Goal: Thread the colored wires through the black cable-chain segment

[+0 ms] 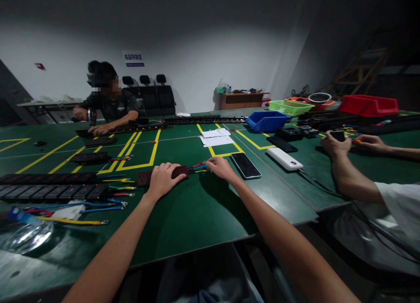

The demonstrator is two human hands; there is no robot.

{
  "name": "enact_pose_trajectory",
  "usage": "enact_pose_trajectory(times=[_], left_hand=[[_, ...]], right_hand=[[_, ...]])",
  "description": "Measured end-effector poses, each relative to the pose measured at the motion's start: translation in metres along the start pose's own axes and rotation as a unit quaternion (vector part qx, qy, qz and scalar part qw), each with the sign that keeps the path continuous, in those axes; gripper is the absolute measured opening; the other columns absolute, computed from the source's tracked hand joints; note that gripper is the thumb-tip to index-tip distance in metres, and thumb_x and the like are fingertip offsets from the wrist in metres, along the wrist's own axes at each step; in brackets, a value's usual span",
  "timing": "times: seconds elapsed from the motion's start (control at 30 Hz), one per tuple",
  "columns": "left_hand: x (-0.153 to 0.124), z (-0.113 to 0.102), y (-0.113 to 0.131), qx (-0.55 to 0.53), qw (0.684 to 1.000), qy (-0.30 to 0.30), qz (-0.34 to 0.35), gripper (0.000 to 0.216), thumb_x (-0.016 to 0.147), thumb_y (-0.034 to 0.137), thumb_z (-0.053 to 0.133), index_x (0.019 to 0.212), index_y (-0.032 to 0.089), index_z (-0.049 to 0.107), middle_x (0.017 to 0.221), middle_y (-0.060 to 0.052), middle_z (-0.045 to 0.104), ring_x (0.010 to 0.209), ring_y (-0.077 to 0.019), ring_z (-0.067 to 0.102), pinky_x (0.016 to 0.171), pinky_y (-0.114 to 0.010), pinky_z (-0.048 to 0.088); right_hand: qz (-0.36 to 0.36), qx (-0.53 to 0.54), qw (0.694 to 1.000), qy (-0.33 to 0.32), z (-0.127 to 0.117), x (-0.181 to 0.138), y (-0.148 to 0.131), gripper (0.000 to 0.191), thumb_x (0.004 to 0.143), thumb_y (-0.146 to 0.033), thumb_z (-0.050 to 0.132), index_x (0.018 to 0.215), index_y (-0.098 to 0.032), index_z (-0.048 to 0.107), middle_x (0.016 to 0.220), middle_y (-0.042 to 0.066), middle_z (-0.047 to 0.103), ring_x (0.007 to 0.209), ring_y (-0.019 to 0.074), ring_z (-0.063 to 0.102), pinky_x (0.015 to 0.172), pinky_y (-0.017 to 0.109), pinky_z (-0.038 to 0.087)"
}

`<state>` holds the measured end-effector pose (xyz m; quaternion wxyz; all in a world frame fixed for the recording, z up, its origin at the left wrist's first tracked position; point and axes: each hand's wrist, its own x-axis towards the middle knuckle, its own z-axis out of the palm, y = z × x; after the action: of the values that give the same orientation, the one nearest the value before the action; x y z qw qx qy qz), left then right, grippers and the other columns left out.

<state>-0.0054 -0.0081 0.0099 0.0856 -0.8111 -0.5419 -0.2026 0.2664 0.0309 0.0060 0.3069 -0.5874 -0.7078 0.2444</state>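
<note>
My left hand [165,179] lies over a dark reddish-brown socket block [143,178], thumb along its near side and fingers over the top, holding it flat on the table. Short coloured wires [197,168], red, blue, green and yellow, come out of the block's right end. At their far ends, the fingertips of my right hand [219,167] pinch together on the wires; exactly which ones they grip is too small to tell. Just right of that hand rests a smartphone [246,165].
Rows of black socket strips [54,192] with lugged wires lie left, beside a clear plastic bottle [29,237]. White papers [216,137], a blue bin [266,120] and a white power bank [284,158] are ahead. Co-workers sit right and across, one holding a power drill [92,116].
</note>
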Motion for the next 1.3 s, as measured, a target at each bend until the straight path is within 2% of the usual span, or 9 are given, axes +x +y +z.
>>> enact_pose_trajectory(times=[0.2,0.27,0.4,0.5,0.7,0.83,0.93,1.17,1.3], left_hand=[[-0.0019,-0.0005,0.0003,0.002,1.0,0.007,0.0,0.055,0.095,0.067,0.05,0.123,0.023,0.068,0.113,-0.009,0.069,0.101,-0.0284,0.06,0.085,-0.04,0.039],[-0.0021,-0.0007,0.0001,0.003,1.0,0.006,-0.002,0.056,0.095,0.068,0.049,0.122,0.023,0.068,0.112,-0.01,0.069,0.101,-0.0282,0.06,0.084,-0.04,0.039],[-0.0018,-0.0007,-0.0005,0.003,1.0,0.0,-0.004,0.057,0.095,0.069,0.048,0.122,0.024,0.068,0.111,-0.009,0.07,0.1,-0.0279,0.06,0.083,-0.039,0.039],[-0.002,-0.0014,-0.0003,0.009,1.0,0.001,0.001,0.056,0.095,0.068,0.048,0.123,0.023,0.067,0.113,-0.009,0.069,0.101,-0.0279,0.06,0.083,-0.039,0.039],[-0.0029,-0.0043,0.002,0.02,1.0,-0.001,0.003,0.054,0.096,0.065,0.049,0.123,0.022,0.067,0.113,-0.01,0.069,0.101,-0.0279,0.06,0.082,-0.039,0.04],[-0.0029,-0.0037,0.0016,0.009,1.0,0.001,-0.003,0.054,0.095,0.066,0.049,0.122,0.022,0.067,0.112,-0.01,0.069,0.1,-0.0286,0.06,0.083,-0.04,0.04],[-0.003,-0.0024,0.0003,0.006,1.0,0.004,-0.002,0.055,0.095,0.066,0.05,0.122,0.022,0.068,0.11,-0.01,0.07,0.099,-0.0287,0.06,0.083,-0.04,0.04],[-0.0035,-0.0022,-0.0012,0.004,1.0,0.0,-0.007,0.054,0.095,0.065,0.05,0.123,0.022,0.067,0.112,-0.01,0.07,0.1,-0.0288,0.06,0.083,-0.04,0.04],[-0.0037,-0.0037,-0.0007,0.006,1.0,-0.006,-0.006,0.056,0.096,0.067,0.048,0.124,0.022,0.067,0.113,-0.01,0.069,0.1,-0.0287,0.06,0.085,-0.041,0.04]], right_hand=[[-0.068,0.119,0.991,0.008,0.0023,0.0021,-0.0037,0.035,0.09,-0.038,0.055,0.096,-0.011,0.076,0.07,0.004,0.069,0.061,0.0148,0.06,0.057,0.023,0.04],[-0.065,0.085,0.994,0.011,0.0011,0.0018,-0.0023,0.034,0.09,-0.038,0.053,0.095,-0.013,0.077,0.07,0.004,0.069,0.063,0.0155,0.06,0.058,0.023,0.039],[-0.023,-0.063,0.997,0.05,-0.0019,-0.0008,0.0015,0.034,0.092,-0.041,0.052,0.091,-0.019,0.078,0.08,0.006,0.072,0.07,0.0178,0.061,0.058,0.025,0.033],[0.005,-0.121,0.992,0.044,-0.0028,-0.0018,0.0027,0.037,0.093,-0.043,0.051,0.083,-0.019,0.077,0.079,0.007,0.072,0.069,0.0179,0.06,0.057,0.026,0.029],[-0.013,-0.049,0.999,-0.003,-0.004,0.0021,0.0042,0.042,0.095,-0.041,0.046,0.079,-0.016,0.077,0.068,0.005,0.068,0.065,0.0166,0.061,0.058,0.024,0.033],[0.025,-0.106,0.994,0.007,-0.0061,0.0,0.0007,0.043,0.094,-0.044,0.047,0.078,-0.018,0.076,0.072,0.007,0.07,0.065,0.0172,0.06,0.058,0.025,0.032],[0.033,-0.138,0.99,-0.016,-0.0066,-0.0034,-0.0034,0.043,0.094,-0.045,0.048,0.075,-0.018,0.075,0.076,0.008,0.072,0.065,0.0175,0.06,0.057,0.026,0.032],[0.026,-0.099,0.992,-0.076,-0.0037,-0.0035,-0.0041,0.043,0.096,-0.045,0.049,0.074,-0.019,0.076,0.069,0.005,0.07,0.063,0.016,0.061,0.06,0.025,0.036],[0.033,-0.124,0.99,-0.054,-0.004,-0.0042,-0.0043,0.041,0.095,-0.045,0.051,0.077,-0.019,0.076,0.071,0.005,0.071,0.065,0.0169,0.062,0.058,0.025,0.034]])
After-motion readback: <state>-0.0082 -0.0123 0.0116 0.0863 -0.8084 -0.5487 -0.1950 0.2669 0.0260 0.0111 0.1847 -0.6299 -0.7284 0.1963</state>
